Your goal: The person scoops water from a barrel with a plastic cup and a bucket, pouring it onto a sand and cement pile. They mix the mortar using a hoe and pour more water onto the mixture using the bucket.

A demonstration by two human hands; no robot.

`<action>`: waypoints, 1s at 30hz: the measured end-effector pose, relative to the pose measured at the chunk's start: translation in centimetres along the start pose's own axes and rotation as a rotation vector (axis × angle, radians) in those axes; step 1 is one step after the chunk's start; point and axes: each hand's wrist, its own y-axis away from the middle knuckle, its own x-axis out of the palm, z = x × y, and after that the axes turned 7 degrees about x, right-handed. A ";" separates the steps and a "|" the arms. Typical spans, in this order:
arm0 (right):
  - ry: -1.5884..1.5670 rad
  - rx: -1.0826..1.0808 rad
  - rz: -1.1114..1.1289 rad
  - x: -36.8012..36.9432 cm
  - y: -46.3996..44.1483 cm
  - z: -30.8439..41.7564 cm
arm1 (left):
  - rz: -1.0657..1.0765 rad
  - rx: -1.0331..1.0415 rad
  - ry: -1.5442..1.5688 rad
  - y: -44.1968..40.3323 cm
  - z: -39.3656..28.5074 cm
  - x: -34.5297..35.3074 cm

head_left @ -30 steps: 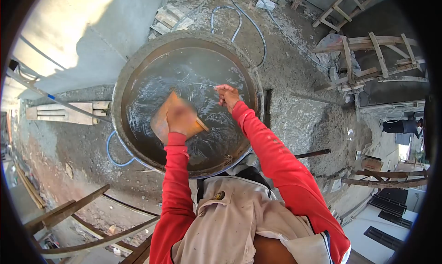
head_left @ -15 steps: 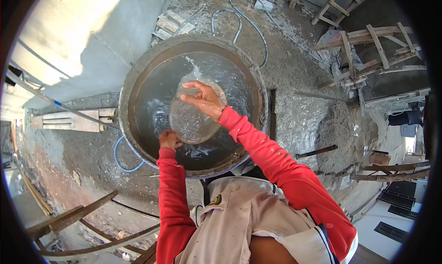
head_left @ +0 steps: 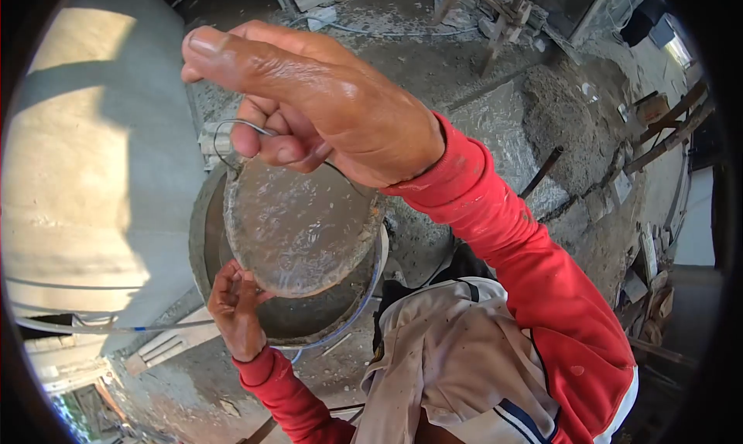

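Note:
A round bucket (head_left: 302, 227) full of murky water hangs high over the big round tub (head_left: 207, 235), close to the camera. Hooked in the curled fingers of my right hand (head_left: 325, 103) is the bucket's thin wire handle (head_left: 224, 138). My left hand (head_left: 238, 308) is closed on the bucket's lower left rim, its fingertips partly hidden. The bucket covers much of the tub and its water.
A wall (head_left: 155, 157) rises at the left. Wooden boards (head_left: 174, 339) lie beside the tub. A dark pipe (head_left: 542, 171) sticks up at the right near a sand heap (head_left: 576, 123). Wooden frames (head_left: 503, 18) stand at the back.
The bucket, tipped in the tub's water a second ago, now hangs full above it. My right hand has risen toward the camera with the handle, and the view has turned.

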 end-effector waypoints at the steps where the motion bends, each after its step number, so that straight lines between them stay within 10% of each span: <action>1: -0.004 -0.045 -0.010 -1.2 0.6 1.3 | 0.032 0.016 -0.020 -0.7 -1.0 1.5; 8: 0.312 -0.525 -0.351 -13.3 3.7 1.5 | 0.403 -0.081 -0.067 -6.0 -1.1 15.5; 11: 0.325 -0.420 -0.474 -19.9 8.2 1.3 | 0.569 -0.265 0.102 -7.8 2.2 23.7; 13: 0.327 0.036 -0.408 -23.6 11.8 1.3 | 0.677 -0.442 0.257 -9.4 6.5 28.0; 19: 0.474 0.191 -0.809 -36.3 16.8 -3.9 | 0.692 -0.822 0.250 -11.8 15.6 44.4; 30: 0.524 0.045 -1.357 -53.2 23.9 -7.0 | 0.745 -0.833 0.030 -12.4 12.2 64.5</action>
